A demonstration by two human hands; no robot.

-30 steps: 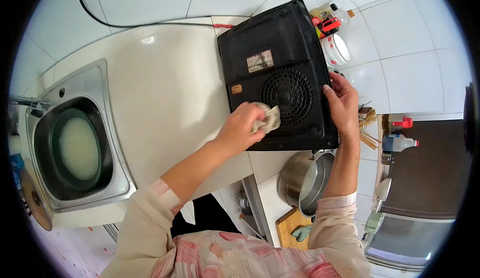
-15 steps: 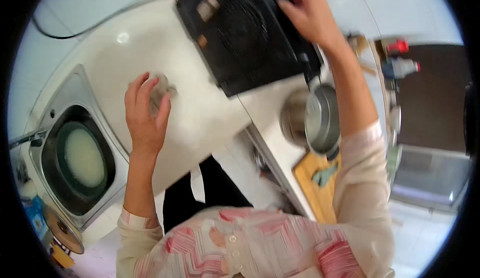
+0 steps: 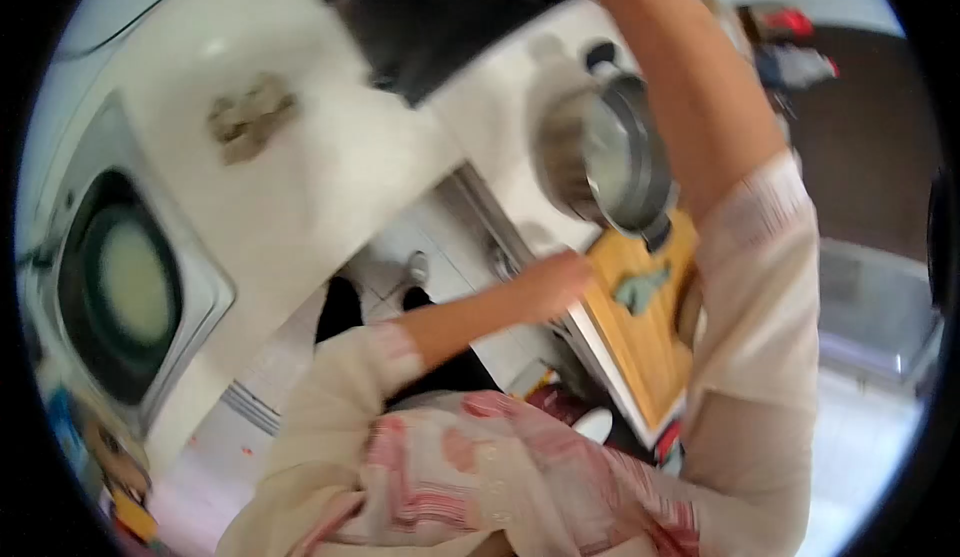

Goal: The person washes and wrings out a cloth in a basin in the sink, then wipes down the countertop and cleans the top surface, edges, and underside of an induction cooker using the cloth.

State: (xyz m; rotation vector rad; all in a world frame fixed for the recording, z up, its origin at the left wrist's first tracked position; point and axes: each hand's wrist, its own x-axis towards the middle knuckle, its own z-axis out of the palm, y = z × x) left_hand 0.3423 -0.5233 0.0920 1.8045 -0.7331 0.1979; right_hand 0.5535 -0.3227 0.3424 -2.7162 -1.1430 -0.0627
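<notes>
My left hand [image 3: 555,285] is smeared by motion, over the gap in front of the counter, close to the left edge of a wooden cutting board [image 3: 630,357]. Its fingers cannot be made out. A green cloth [image 3: 640,290] lies on that board. My right arm stretches up past the top edge of the view, so the right hand is out of sight. Beside that forearm, at the top, is a black box-like appliance [image 3: 440,17], partly cut off. A steel pot [image 3: 635,152] with dark handles stands below it. A crumpled greyish-brown rag [image 3: 250,117] lies on the counter.
At the left, a steel sink [image 3: 205,307] holds a dark green basin [image 3: 105,232] with cloudy pale liquid. A dark cable [image 3: 150,17] runs at upper left. Bottles [image 3: 795,67] stand at the right. The tiled floor [image 3: 440,277] shows between the counters.
My left hand has left the rag and swung right toward the cutting board. My right hand has gone out of the top of the view. The whole scene has shifted, with the appliance now higher.
</notes>
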